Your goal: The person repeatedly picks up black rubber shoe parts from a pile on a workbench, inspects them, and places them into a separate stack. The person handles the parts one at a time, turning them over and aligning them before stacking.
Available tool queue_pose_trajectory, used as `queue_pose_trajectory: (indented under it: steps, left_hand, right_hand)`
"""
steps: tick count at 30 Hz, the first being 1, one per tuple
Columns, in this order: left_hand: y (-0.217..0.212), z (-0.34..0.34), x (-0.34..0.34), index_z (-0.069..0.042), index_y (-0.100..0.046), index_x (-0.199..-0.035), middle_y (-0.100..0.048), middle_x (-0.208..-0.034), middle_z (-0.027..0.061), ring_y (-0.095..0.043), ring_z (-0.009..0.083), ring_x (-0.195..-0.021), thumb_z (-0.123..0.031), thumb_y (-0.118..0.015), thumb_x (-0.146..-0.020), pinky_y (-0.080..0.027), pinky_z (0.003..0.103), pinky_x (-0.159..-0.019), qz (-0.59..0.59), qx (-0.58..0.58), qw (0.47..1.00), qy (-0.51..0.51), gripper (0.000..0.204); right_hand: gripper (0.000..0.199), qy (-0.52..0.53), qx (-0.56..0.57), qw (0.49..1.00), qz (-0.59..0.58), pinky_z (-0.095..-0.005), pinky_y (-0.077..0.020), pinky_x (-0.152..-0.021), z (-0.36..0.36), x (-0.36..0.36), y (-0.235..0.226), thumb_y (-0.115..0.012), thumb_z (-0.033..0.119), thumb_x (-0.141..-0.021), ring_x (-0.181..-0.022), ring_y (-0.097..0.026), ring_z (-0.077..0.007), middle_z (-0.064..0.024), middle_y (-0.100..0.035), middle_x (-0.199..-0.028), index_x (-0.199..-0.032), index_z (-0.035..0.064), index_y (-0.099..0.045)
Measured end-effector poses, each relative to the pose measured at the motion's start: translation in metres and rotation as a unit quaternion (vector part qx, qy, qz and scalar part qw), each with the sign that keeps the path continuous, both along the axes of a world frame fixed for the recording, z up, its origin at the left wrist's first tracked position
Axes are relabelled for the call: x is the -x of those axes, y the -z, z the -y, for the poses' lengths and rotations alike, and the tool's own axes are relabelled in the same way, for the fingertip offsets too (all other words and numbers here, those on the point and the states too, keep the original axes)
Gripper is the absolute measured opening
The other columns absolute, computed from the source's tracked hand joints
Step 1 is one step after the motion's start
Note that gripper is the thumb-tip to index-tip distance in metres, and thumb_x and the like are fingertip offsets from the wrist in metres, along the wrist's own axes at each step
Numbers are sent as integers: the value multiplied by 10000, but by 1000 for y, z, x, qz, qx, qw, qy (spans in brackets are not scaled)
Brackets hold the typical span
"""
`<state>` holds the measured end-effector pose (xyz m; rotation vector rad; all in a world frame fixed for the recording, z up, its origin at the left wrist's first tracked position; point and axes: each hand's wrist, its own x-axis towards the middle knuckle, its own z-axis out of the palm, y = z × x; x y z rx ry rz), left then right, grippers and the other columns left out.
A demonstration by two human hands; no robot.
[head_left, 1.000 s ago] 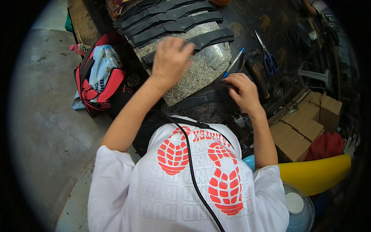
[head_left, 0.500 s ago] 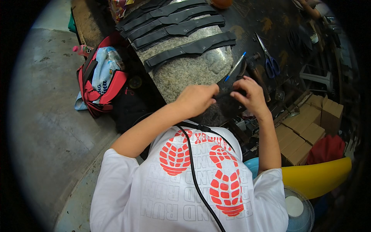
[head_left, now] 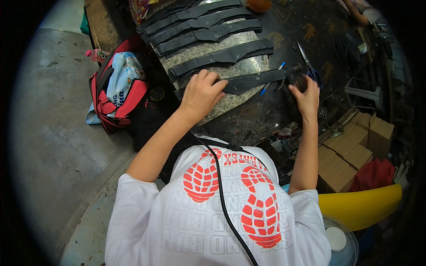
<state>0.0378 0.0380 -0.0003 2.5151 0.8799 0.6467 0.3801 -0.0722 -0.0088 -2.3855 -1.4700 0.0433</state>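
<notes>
A black leather-like strip point(head_left: 253, 81) with a pale handwritten mark lies across the stone slab point(head_left: 239, 104). My left hand point(head_left: 202, 95) is over the strip's left end, fingers bent onto it; what they cover is hidden. My right hand point(head_left: 306, 97) is just past the strip's right end, thumb and forefinger apart with nothing visible between them. Close to that hand are a dark hammer-like tool point(head_left: 293, 71) and scissors with blue handles point(head_left: 304, 55). A blue pen point(head_left: 263, 90) lies partly beneath the strip.
Several similar black strips point(head_left: 222, 56) lie in rows farther up the slab. A red bag point(head_left: 133, 99) stands left of the table. At right are cardboard boxes point(head_left: 346, 148), a grey plastic stool point(head_left: 364, 91) and a fan point(head_left: 339, 239). Another person's arm point(head_left: 355, 11) shows at far right.
My hands have moved apart and away from me: the left up and leftward, the right up and rightward. A strip now lies stretched across the slab, over the pen.
</notes>
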Motion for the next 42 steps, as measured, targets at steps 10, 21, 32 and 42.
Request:
queue_pose_trajectory:
  steps: [10, 21, 32, 42]
  left_hand:
    - [11, 5, -3, -78, -730, -1054, -630, -1029, 79, -591, 297, -986, -141, -808, -785, -498, 412, -855, 24, 0, 999, -41, 287]
    - [1, 13, 20, -71, -691, -957, -612, -1022, 82, -579, 303, -981, -123, -800, -758, -491, 421, -852, -1, -12, 996, -85, 233]
    - [-2, 18, 39, -3, -648, -924, -633, -1045, 119, -604, 331, -1018, 25, -723, -734, -530, 425, -873, 22, 16, 996, -82, 207]
    - [-25, 4, 29, -6, -645, -945, -641, -985, 142, -610, 350, -968, 88, -616, -737, -524, 437, -844, 127, 4, 982, -137, 229]
  right_hand:
    - [405, 164, -171, 887, -396, -240, -510, -650, 43, 13, -2, -595, 261, -1067, -738, -602, -90, -31, -675, -912, -1405, 37, -596]
    - [335, -54, -67, 985, -148, -368, -548, -711, 34, 107, -33, -691, 243, -973, -819, -717, -312, -117, -725, -1023, -1285, 120, -692]
    - [441, -222, -50, 969, -100, -374, -478, -570, 9, 156, -55, -755, 228, -892, -621, -614, -241, -55, -562, -737, -1328, 227, -687]
    - [371, -187, -30, 966, -177, -368, -538, -672, 20, 155, -22, -734, 236, -927, -737, -683, -284, -80, -662, -852, -1285, 145, -697]
